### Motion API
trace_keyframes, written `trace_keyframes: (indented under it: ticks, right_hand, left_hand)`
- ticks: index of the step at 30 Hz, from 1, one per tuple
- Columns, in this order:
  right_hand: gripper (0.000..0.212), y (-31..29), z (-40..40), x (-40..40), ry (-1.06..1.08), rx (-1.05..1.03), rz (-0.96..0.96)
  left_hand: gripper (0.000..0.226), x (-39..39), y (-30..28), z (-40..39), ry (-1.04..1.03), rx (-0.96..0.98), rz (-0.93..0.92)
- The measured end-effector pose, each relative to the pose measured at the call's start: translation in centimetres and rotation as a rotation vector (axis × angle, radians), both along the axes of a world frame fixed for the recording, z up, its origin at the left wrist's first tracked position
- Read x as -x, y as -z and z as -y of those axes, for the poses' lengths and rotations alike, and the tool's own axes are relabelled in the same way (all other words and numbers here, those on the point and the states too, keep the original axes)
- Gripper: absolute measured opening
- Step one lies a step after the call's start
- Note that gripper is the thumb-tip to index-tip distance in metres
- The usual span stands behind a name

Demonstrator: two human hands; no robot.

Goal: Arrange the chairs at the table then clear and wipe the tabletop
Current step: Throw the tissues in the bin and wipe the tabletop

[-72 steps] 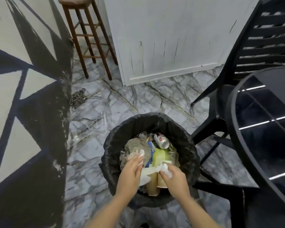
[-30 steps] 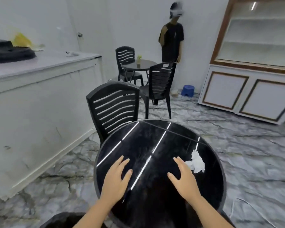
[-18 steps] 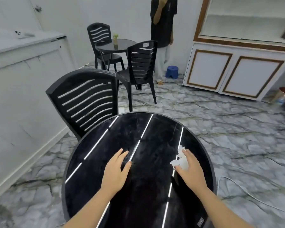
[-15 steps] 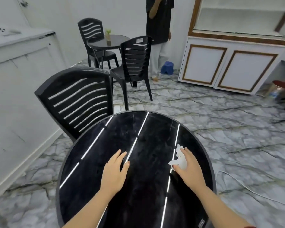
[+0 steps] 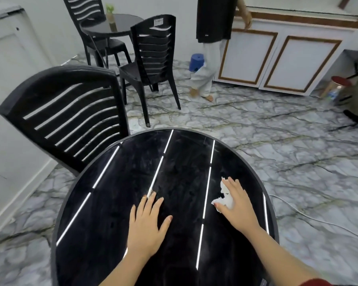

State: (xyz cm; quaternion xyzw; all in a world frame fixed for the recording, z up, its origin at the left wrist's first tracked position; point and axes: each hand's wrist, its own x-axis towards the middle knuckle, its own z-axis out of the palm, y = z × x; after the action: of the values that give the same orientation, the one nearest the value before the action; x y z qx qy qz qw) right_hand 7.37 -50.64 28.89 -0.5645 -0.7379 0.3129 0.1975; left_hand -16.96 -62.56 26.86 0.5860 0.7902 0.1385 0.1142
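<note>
A round glossy black table (image 5: pixel 103 203) fills the lower middle of the head view. My right hand (image 5: pixel 235 205) lies flat on a crumpled white tissue (image 5: pixel 223 194) on the right side of the tabletop, pressing it down. My left hand (image 5: pixel 148 221) rests palm down on the bare tabletop near the middle, fingers together, holding nothing. A black slatted plastic chair (image 5: pixel 64 118) stands at the table's far left edge, its back toward me.
Farther back stand another small black table (image 5: pixel 114 25) and two black chairs (image 5: pixel 153 50). A person (image 5: pixel 211 38) stands by a white cabinet (image 5: pixel 277 56). A blue stool (image 5: pixel 196 61) and a white cable (image 5: pixel 318 219) are on the marble floor. A white counter runs along the left.
I turned from the trash bin to the table. My right hand came down onto the white tissue and has slid it a little outward; my left hand stays flat on the tabletop.
</note>
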Motion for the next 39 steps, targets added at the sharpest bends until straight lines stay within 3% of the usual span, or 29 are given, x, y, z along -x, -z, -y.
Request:
trace_keyframes:
  ticks: [10, 22, 26, 33, 39]
  right_hand:
    - [0.037, 1.0, 0.6, 0.4, 0.106, 0.027, -0.113]
    - [0.048, -0.4, 2.8, 0.2, 0.204, 0.147, -0.349]
    - [0.041, -0.6, 3.3, 0.1, 0.197, 0.150, -0.383]
    - [0.035, -2.1, 4.6, 1.6, 0.113, 0.106, -0.424]
    - [0.035, -3.2, 7.6, 7.2, -0.102, 0.167, -0.473]
  left_hand:
    - [0.063, -0.1, -0.4, 0.1, -0.011, 0.005, 0.008]
    - [0.059, -0.2, -0.4, 0.1, 0.000, -0.016, 0.012]
    - [0.059, -0.2, -0.7, 0.0, 0.004, 0.016, 0.025]
    - [0.063, -0.4, -2.5, 1.7, -0.096, 0.029, 0.158]
    - [0.059, 1.4, -4.1, 9.9, -0.291, -0.091, 0.259]
